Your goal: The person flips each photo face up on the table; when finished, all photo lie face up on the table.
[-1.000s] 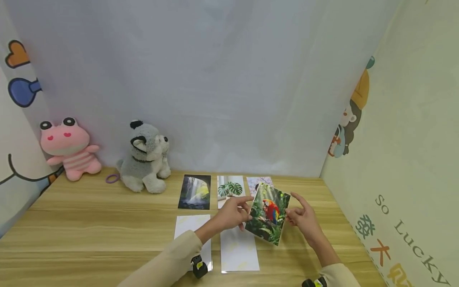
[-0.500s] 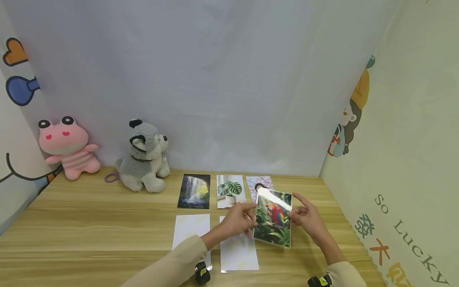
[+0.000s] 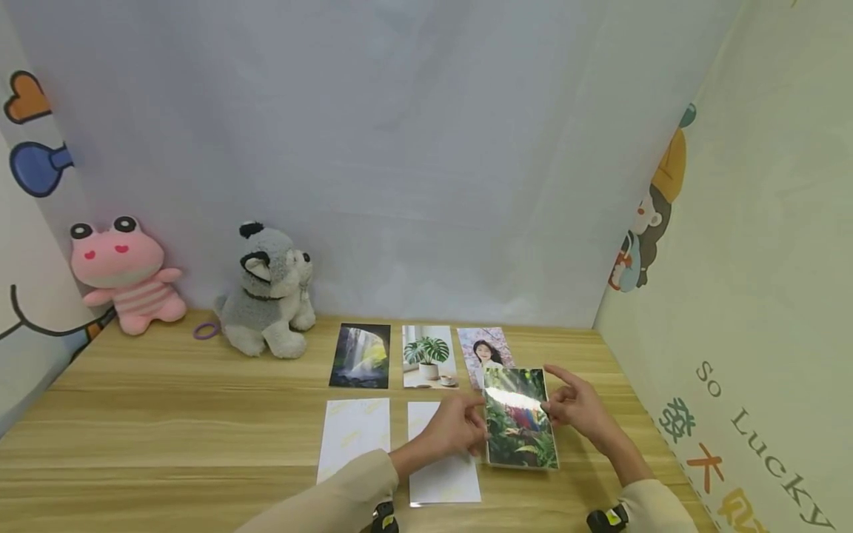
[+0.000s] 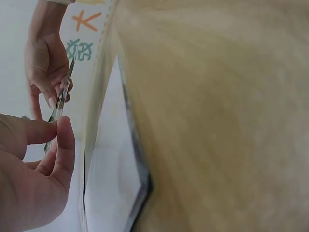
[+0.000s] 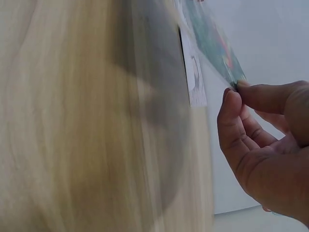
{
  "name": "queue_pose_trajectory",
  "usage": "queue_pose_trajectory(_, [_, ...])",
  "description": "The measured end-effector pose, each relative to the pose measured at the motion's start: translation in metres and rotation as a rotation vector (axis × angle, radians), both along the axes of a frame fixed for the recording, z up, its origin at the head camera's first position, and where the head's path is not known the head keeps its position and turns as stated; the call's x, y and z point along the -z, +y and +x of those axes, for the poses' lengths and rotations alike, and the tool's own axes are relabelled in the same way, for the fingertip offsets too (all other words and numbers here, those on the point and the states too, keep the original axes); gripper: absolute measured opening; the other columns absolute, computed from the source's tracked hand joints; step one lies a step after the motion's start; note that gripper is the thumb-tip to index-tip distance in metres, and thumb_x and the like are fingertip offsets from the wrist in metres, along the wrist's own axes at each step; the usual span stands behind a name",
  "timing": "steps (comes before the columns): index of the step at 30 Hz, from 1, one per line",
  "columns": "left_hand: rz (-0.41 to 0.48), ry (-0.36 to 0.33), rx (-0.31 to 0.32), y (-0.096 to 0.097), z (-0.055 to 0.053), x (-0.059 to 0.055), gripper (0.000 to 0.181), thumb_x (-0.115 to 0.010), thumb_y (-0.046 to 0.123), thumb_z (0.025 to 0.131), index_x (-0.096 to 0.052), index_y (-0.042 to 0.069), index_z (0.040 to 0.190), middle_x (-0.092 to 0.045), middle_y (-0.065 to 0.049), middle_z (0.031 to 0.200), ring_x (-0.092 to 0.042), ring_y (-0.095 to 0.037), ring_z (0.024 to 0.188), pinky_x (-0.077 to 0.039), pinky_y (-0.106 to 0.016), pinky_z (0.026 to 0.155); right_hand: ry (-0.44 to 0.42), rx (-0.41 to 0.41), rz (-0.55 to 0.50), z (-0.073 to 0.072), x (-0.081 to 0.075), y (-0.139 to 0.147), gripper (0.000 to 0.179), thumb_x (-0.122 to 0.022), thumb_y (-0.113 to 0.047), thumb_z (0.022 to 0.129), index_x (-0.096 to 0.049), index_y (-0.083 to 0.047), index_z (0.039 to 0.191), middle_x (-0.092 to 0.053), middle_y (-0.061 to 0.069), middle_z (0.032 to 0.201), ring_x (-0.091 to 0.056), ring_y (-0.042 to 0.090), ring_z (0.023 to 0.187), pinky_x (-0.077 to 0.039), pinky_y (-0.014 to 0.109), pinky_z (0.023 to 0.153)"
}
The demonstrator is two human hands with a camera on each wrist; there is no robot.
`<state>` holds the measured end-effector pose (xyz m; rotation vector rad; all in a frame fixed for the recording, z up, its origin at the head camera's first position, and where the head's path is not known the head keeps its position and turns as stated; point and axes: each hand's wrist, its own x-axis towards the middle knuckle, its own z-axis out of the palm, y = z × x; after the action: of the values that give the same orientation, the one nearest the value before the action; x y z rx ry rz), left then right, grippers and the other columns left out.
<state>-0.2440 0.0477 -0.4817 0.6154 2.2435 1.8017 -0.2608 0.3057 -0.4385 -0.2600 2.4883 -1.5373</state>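
Between my two hands is a glossy photo of a red parrot in green foliage [image 3: 516,440], with a band of glare across the bird. My left hand [image 3: 456,426] pinches its left edge; in the left wrist view the thumb and fingertips meet at the photo, seen nearly edge-on [image 4: 63,92]. On the opposite edge my right hand [image 3: 583,409] grips with thumb and fingers, one finger extended along the upper corner. The right wrist view shows that pinch at the photo's edge [image 5: 215,43]. The parrot photo overlaps the lower part of a portrait photo [image 3: 486,348] behind it.
Along the back lie a waterfall photo [image 3: 360,357] and a potted-plant photo [image 3: 429,355]. Two white sheets [image 3: 353,437] lie in front, partly under my left arm. A grey plush dog [image 3: 269,296], a purple ring [image 3: 206,331] and a pink plush toy [image 3: 126,274] sit left.
Both hands have moved right and toward me with the parrot photo, turning it straighter. More of the portrait and plant photos shows. Glare has slid down over the parrot.
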Motion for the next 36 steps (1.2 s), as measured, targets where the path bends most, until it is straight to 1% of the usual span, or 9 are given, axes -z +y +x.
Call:
queue_pose_trajectory(7, [-0.062, -0.011, 0.004, 0.006, 0.010, 0.000, 0.055, -0.070, -0.013, 0.078, -0.055, -0.015, 0.131, -0.070, -0.011, 0.070, -0.055, -0.008, 0.041, -0.049, -0.023, 0.042, -0.035, -0.045, 0.014, 0.002, 0.005, 0.009, 0.073, -0.060, 0.006, 0.092, -0.022, 0.007, 0.154, -0.063, 0.010, 0.081, -0.063, 0.015, 0.070, -0.059, 0.033, 0.065])
queue_pose_trajectory(11, [-0.087, -0.018, -0.004, 0.008, 0.015, -0.002, 0.054, -0.071, -0.014, 0.077, -0.056, -0.016, 0.128, -0.068, -0.008, 0.066, -0.058, -0.013, 0.040, -0.048, -0.023, 0.040, -0.052, -0.071, 0.020, 0.004, 0.007, 0.011, 0.073, -0.062, 0.002, 0.093, -0.023, 0.008, 0.154, -0.064, 0.011, 0.083, -0.064, 0.015, 0.071, -0.058, 0.033, 0.064])
queue_pose_trajectory(15, [-0.104, -0.049, -0.012, 0.010, 0.020, -0.003, 0.055, -0.072, -0.015, 0.075, -0.056, -0.018, 0.127, -0.066, -0.004, 0.064, -0.061, -0.019, 0.040, -0.049, -0.025, 0.039, -0.082, -0.081, 0.033, 0.005, 0.009, 0.010, 0.072, -0.064, 0.000, 0.093, -0.025, 0.009, 0.153, -0.065, 0.011, 0.085, -0.064, 0.016, 0.071, -0.058, 0.034, 0.063])
queue_pose_trajectory(17, [-0.112, -0.064, -0.013, 0.011, 0.021, -0.003, 0.055, -0.073, -0.016, 0.074, -0.056, -0.018, 0.126, -0.066, -0.003, 0.063, -0.060, -0.016, 0.039, -0.049, -0.025, 0.039, -0.086, -0.083, 0.045, 0.006, 0.010, 0.009, 0.070, -0.065, 0.000, 0.093, -0.027, 0.011, 0.151, -0.065, 0.011, 0.084, -0.064, 0.017, 0.069, -0.058, 0.035, 0.062])
queue_pose_trajectory(22, [-0.135, -0.068, -0.008, 0.013, 0.021, 0.001, 0.053, -0.073, -0.014, 0.075, -0.057, -0.018, 0.125, -0.066, -0.003, 0.059, -0.056, -0.009, 0.037, -0.051, -0.024, 0.043, -0.075, -0.090, 0.081, 0.004, 0.016, 0.008, 0.066, -0.067, 0.002, 0.091, -0.033, 0.016, 0.146, -0.064, 0.010, 0.080, -0.063, 0.017, 0.065, -0.057, 0.033, 0.060])
queue_pose_trajectory(24, [-0.143, -0.058, -0.005, 0.014, 0.021, 0.002, 0.052, -0.074, -0.014, 0.075, -0.057, -0.019, 0.124, -0.066, -0.004, 0.057, -0.057, -0.010, 0.037, -0.052, -0.023, 0.044, -0.068, -0.088, 0.099, 0.002, 0.019, 0.008, 0.064, -0.068, 0.002, 0.090, -0.036, 0.016, 0.144, -0.064, 0.010, 0.079, -0.063, 0.017, 0.064, -0.057, 0.031, 0.059])
queue_pose_trajectory(29, [-0.147, -0.058, -0.004, 0.016, 0.021, 0.002, 0.051, -0.073, -0.013, 0.073, -0.058, -0.020, 0.122, -0.067, -0.009, 0.054, -0.058, -0.012, 0.036, -0.052, -0.022, 0.046, -0.034, -0.086, 0.148, -0.001, 0.024, 0.006, 0.057, -0.069, 0.002, 0.088, -0.044, 0.018, 0.137, -0.066, 0.010, 0.078, -0.061, 0.015, 0.061, -0.055, 0.028, 0.057])
queue_pose_trajectory(32, [-0.162, -0.064, -0.009, 0.017, 0.021, 0.001, 0.051, -0.073, -0.012, 0.072, -0.059, -0.020, 0.120, -0.067, -0.010, 0.053, -0.059, -0.013, 0.036, -0.052, -0.022, 0.047, -0.022, -0.081, 0.169, -0.001, 0.024, 0.004, 0.054, -0.069, 0.002, 0.088, -0.046, 0.020, 0.134, -0.068, 0.011, 0.078, -0.061, 0.015, 0.060, -0.054, 0.028, 0.055])
queue_pose_trajectory(36, [-0.198, -0.069, -0.033, 0.019, 0.020, -0.001, 0.048, -0.076, -0.010, 0.071, -0.062, -0.019, 0.116, -0.065, -0.009, 0.051, -0.059, -0.013, 0.036, -0.053, -0.021, 0.051, -0.001, -0.065, 0.205, 0.000, 0.022, -0.001, 0.051, -0.070, 0.002, 0.087, -0.049, 0.020, 0.131, -0.069, 0.012, 0.077, -0.060, 0.015, 0.058, -0.053, 0.028, 0.052])
